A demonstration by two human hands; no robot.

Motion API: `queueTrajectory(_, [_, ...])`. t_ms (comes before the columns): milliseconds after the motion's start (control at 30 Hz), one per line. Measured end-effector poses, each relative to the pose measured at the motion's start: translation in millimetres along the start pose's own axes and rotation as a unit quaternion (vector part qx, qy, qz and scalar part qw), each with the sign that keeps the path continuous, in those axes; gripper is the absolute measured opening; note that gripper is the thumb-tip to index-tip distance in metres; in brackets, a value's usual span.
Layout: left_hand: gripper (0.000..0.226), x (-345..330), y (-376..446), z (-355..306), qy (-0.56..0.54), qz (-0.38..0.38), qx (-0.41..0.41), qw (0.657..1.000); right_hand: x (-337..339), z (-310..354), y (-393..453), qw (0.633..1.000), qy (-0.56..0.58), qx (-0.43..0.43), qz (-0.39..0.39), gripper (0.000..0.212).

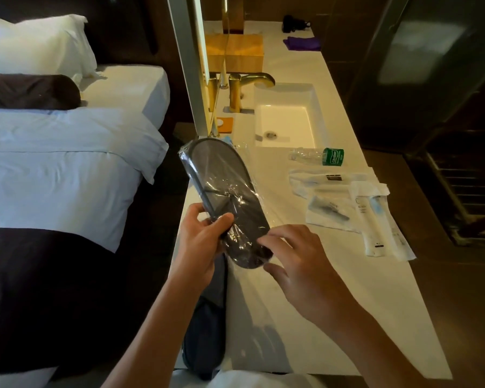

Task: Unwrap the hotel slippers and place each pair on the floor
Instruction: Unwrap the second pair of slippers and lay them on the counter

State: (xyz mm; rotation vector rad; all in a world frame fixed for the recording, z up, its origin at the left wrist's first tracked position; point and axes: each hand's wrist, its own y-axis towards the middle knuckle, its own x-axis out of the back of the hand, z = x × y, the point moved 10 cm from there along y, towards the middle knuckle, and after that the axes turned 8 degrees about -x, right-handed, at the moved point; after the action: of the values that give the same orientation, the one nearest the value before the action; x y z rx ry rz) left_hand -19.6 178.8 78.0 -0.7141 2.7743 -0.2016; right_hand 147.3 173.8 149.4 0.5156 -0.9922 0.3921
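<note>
Head view, the only view. I hold a dark pair of slippers (221, 197), sealed in a clear plastic wrap (252, 191), tilted over the near left edge of the white vanity counter (347, 289). My left hand (199, 242) grips the pack from the left, thumb lying across the top face and fingers curled behind it. My right hand (297, 261) meets the pack's near end with fingers spread and loosely bent, fingertips (262, 241) on the film, thumb below; I cannot tell whether it has yet pinched any film. Below the pack, a second dark slipper shape (207, 331) shows beside the counter's edge, low down; whether it lies on the floor is unclear. I judge the unwrapping barely begun. Risks: the film looks slick and taut, so a pinch may slide off without tearing; a hard pull against a one-handed hold could jerk the pack free, dropping it onto the counter or into the gap beside the bed (53, 163). A sweep of my right arm could also strike the water bottle (317, 156) or the packaged toiletries (356, 211), which lie near the sink (317, 102).
</note>
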Motion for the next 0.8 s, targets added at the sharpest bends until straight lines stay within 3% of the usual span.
queueTrajectory(100, [0.027,-6,0,1,0.009,0.01,-0.004,1.0,-9,3,2,0.999,-0.013,0.021,0.023,0.022])
queueTrajectory(267, [0.022,10,4,7,-0.034,-0.051,0.029,0.998,-9,7,-15,0.995,0.029,0.059,0.077,0.008])
queueTrajectory(367, [0.021,16,4,10,-0.063,-0.074,0.031,0.995,-12,-5,-22,0.99,0.068,0.0,0.127,0.029])
queueTrajectory(433, [0.024,19,4,8,-0.071,-0.079,0.023,0.994,-5,-15,-24,0.976,0.166,-0.086,0.113,0.03])
queueTrajectory(600, [0.022,2,-2,9,-0.064,-0.031,0.018,0.997,-31,-49,-33,0.845,0.399,-0.34,0.107,0.02])
queueTrajectory(733, [0.03,-15,-12,16,-0.073,0.013,0.026,0.997,-51,-52,-38,0.726,0.538,-0.415,0.103,0.018])
queueTrajectory(800, [0.032,-20,-16,19,-0.071,0.028,0.032,0.997,-53,-54,-38,0.693,0.574,-0.428,0.085,0.018])
